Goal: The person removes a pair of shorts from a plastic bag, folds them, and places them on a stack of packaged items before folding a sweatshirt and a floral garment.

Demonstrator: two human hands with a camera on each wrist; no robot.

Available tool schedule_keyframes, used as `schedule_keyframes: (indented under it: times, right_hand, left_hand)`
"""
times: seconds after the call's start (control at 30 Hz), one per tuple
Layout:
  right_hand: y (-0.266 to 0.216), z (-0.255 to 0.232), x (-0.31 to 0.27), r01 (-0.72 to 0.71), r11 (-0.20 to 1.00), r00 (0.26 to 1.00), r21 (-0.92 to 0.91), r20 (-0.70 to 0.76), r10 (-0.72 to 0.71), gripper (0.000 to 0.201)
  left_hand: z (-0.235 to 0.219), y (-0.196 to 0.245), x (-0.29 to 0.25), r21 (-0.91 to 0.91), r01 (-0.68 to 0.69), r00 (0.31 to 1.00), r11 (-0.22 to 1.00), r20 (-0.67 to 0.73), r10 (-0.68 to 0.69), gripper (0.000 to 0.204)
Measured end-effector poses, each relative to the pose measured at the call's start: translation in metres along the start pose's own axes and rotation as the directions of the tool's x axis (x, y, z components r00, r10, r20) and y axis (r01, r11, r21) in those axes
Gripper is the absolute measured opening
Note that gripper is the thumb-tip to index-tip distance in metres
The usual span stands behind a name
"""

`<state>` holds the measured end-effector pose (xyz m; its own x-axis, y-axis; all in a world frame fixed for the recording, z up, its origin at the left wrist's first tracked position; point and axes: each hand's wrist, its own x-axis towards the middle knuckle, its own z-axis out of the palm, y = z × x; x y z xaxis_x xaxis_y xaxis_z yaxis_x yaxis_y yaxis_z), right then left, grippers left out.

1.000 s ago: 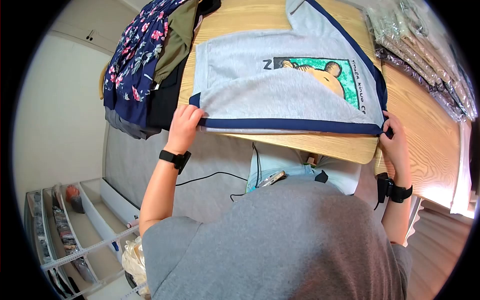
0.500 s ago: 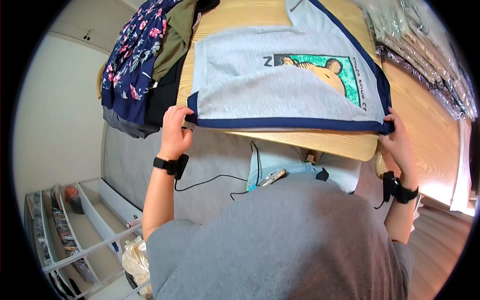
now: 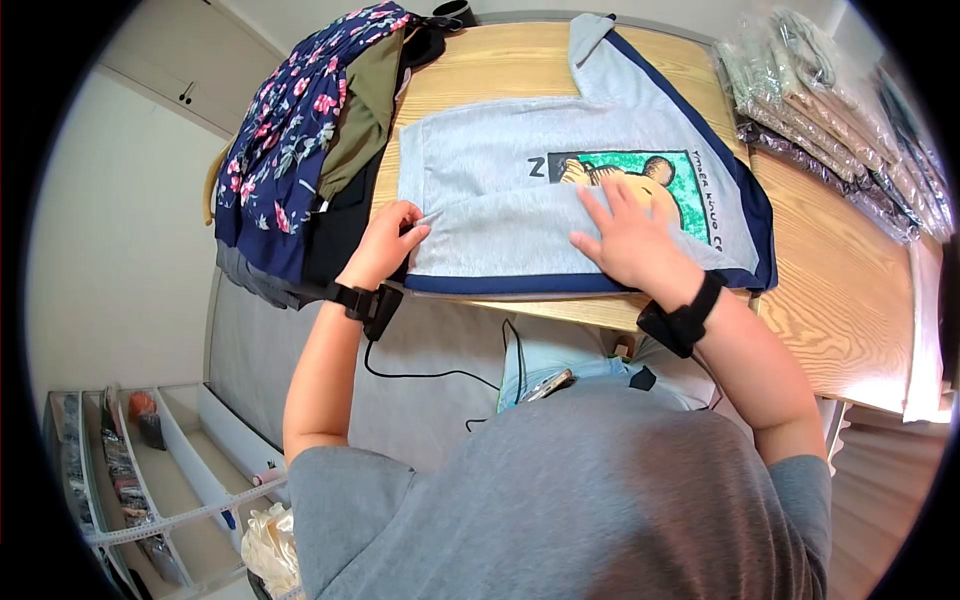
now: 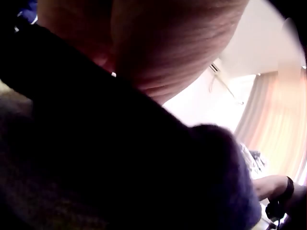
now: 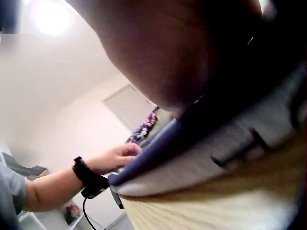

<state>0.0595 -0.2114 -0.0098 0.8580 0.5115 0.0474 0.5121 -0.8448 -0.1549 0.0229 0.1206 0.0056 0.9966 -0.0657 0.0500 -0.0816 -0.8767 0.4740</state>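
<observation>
A light grey sweatshirt [image 3: 480,235] with navy trim and a green-framed bear print lies folded along the table's near edge. At its left end is my left hand [image 3: 388,243], pinching the fabric edge between thumb and fingers. My right hand [image 3: 635,240] rests with spread fingers on the front, over the lower part of the bear print. One sleeve [image 3: 598,65] extends toward the far side. Dark sweatshirt fabric and the wrist fill most of the left wrist view. In the right wrist view, the navy hem [image 5: 148,160] runs along the table edge.
A pile of clothes with a floral navy garment [image 3: 285,130] hangs over the table's left side. Plastic-wrapped garments [image 3: 810,120] are stacked at the back right of the wooden table [image 3: 830,290]. A divided shelf [image 3: 170,470] stands at lower left. A black cable [image 3: 430,375] hangs below.
My right hand has let go of the right hem corner and moved left onto the print with fingers spread. My left hand has shifted slightly right, onto the garment's left edge.
</observation>
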Motion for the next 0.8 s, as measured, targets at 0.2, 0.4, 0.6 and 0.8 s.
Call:
schedule_keyframes:
  times: [0.2,0.4,0.6,0.8]
  right_hand:
    - [0.0,-0.005,-0.011,-0.026,0.999,1.0,-0.048,-0.002,0.026,0.062]
    - [0.017,-0.027,-0.019,-0.006,0.998,0.993,0.068,0.114,-0.002,0.065]
    - [0.066,-0.195,-0.012,0.039,0.827,0.999,0.561,-0.028,-0.028,0.051]
    - [0.106,-0.193,0.112,-0.182,0.785,0.979,0.592,0.037,0.2,0.04]
  left_hand:
    - [0.018,0.034,-0.021,0.335,-0.307,0.95,0.891,0.167,0.264,0.058]
    - [0.005,0.032,-0.019,0.133,-0.209,0.936,0.969,0.314,0.159,0.061]
    - [-0.117,0.053,0.006,-0.192,-0.069,0.997,0.979,-0.051,0.06,0.037]
    - [-0.13,0.011,0.1,-0.043,-0.195,0.98,0.98,-0.051,0.193,0.027]
